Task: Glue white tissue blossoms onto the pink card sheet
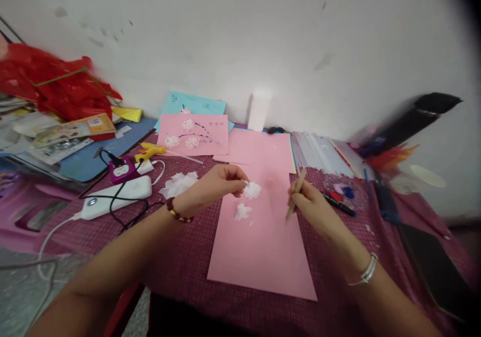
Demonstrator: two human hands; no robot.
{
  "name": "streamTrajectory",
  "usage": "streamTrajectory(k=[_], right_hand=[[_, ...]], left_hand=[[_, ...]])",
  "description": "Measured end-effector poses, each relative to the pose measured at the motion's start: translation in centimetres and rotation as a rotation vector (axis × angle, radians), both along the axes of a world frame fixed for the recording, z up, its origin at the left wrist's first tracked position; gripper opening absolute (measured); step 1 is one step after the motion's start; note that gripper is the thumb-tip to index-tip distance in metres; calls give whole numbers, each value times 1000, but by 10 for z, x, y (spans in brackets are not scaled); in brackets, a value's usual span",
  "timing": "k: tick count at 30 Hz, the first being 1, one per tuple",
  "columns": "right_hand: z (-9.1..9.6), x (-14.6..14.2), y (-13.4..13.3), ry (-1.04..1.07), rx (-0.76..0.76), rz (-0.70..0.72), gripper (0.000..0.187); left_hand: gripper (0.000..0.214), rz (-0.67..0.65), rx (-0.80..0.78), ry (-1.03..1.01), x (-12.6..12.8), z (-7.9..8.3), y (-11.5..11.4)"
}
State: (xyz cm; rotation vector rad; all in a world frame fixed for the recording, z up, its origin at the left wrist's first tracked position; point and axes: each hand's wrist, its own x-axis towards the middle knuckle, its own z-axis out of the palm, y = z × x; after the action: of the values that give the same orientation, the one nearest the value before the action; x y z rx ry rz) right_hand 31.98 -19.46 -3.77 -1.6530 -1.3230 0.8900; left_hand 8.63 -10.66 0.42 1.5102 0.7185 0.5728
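A sheet of pink paper [263, 259] lies lengthwise on the table before me. Two white tissue tufts sit on it, an upper tuft [252, 190] and a lower tuft [242, 211]. My left hand [230, 180] is closed in a pinch at the upper tuft's left edge, with a bit of white tissue at the fingertips. Over the sheet's right edge, my right hand [303, 199] grips a slim beige stick [299, 189], tilted with its lower end toward the paper. Slight blur hides the stick's exact kind. Crumpled white tissue [178, 182] lies left of my left wrist.
Behind are a decorated pink card [192, 135] and a white box [259, 110]. At left lie a yellow glue gun [150, 151], a white power strip [117, 196] and cables. A black marker [339, 204] and pom-poms [347, 192] lie at right.
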Motion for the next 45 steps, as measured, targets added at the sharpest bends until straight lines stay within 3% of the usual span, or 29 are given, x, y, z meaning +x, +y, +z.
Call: streamTrajectory(k=[3,7,11,14,17,23,26,31,35,38,41,45], right_hand=[[16,-31,6,371,21,149,8],[19,-59,24,417,17,180,8],[14,-58,40,360,33,189,24],[10,-48,44,435,-10,173,25],[6,-41,45,495,-36,175,25],[4,-32,45,485,-30,198,26],[5,-28,46,442,-25,202,22],[3,-8,59,410,25,80,18],[2,21,68,510,101,-146,19],[3,38,69,476,149,-195,26],[2,47,70,308,153,-183,37],[-8,50,77,429,135,-133,39]], left_hand=[[11,63,-1,-16,7,-1,-3],[13,120,25,-14,16,-11,-4],[15,100,-23,-7,21,-16,0],[12,73,-168,-67,20,-13,7],[12,128,-244,-111,22,-8,14],[17,3,-12,76,39,-5,16],[16,29,115,196,45,-3,19],[10,16,372,356,59,-3,45],[14,177,731,552,81,-21,76],[19,180,1000,686,93,-43,87],[20,53,981,718,98,-59,84],[14,-41,665,636,97,-66,78]])
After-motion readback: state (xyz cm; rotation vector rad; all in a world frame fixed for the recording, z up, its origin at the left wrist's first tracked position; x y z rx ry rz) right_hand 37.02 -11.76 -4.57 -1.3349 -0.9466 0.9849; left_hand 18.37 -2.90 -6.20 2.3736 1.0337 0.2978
